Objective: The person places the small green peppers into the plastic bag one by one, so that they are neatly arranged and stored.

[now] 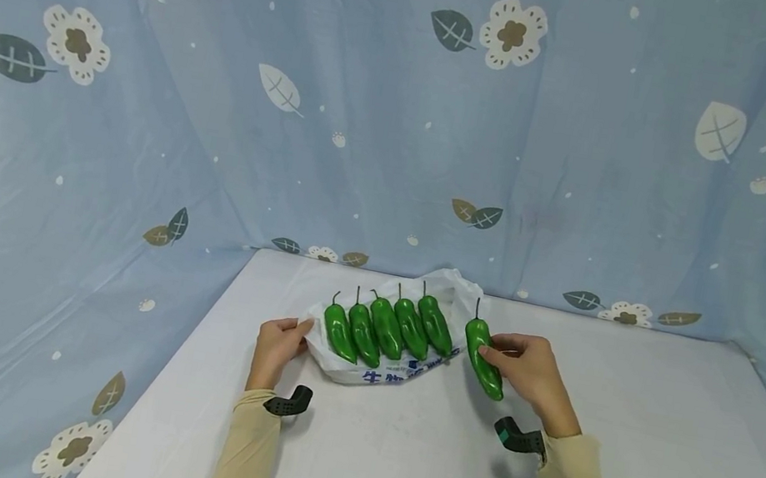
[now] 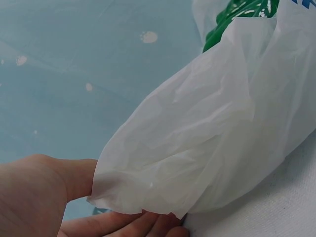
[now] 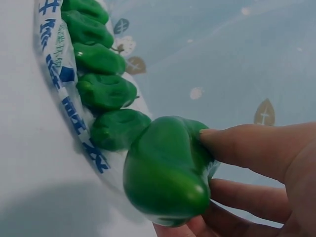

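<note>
Several green peppers (image 1: 386, 328) with thin stems lie side by side on a white plastic bag (image 1: 340, 369) with blue printing. My left hand (image 1: 276, 350) pinches the bag's left edge; in the left wrist view the thumb lies over the thin plastic (image 2: 173, 148) and the fingers are beneath it. My right hand (image 1: 526, 370) holds one more green pepper (image 1: 482, 359) at the bag's right end, stem pointing away from me. In the right wrist view this pepper (image 3: 168, 168) is gripped between thumb and fingers, its blunt end toward the camera, close beside the row.
A white tabletop (image 1: 384, 459) spreads under the bag. Behind it and along the left hangs a blue curtain (image 1: 375, 102) with flower and leaf prints. A dark camera mount (image 1: 289, 401) sits on my left wrist, another (image 1: 519, 438) on my right.
</note>
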### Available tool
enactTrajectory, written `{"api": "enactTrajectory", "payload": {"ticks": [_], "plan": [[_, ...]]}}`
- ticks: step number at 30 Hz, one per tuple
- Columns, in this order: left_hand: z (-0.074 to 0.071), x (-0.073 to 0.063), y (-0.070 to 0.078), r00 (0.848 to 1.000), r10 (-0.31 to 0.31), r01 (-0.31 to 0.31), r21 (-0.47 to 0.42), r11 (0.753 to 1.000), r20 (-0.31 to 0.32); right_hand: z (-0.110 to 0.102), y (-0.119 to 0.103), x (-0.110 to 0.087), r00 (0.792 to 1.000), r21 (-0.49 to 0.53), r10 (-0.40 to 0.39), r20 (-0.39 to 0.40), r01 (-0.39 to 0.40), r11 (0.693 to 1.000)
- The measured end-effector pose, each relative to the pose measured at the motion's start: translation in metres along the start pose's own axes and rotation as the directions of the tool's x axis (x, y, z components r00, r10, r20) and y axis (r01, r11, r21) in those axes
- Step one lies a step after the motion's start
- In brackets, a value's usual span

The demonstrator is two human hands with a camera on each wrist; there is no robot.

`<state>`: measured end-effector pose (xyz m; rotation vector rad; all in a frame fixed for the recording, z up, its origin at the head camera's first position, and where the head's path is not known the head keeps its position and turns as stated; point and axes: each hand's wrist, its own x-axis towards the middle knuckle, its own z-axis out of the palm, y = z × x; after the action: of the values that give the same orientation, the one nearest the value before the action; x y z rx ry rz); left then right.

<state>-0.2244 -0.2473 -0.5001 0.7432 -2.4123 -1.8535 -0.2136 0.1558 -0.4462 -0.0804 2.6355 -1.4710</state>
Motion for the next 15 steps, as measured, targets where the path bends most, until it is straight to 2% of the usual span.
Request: {"api": "enactTrajectory", "payload": {"ticks": [15], "plan": [[-0.001,0.0,0.001,1.0,-0.001,0.001,0.002,1.0,-0.002,-0.008,-0.016,0.02,0.997,-0.055,-0.058,-0.05,0.055,0.997]]}}
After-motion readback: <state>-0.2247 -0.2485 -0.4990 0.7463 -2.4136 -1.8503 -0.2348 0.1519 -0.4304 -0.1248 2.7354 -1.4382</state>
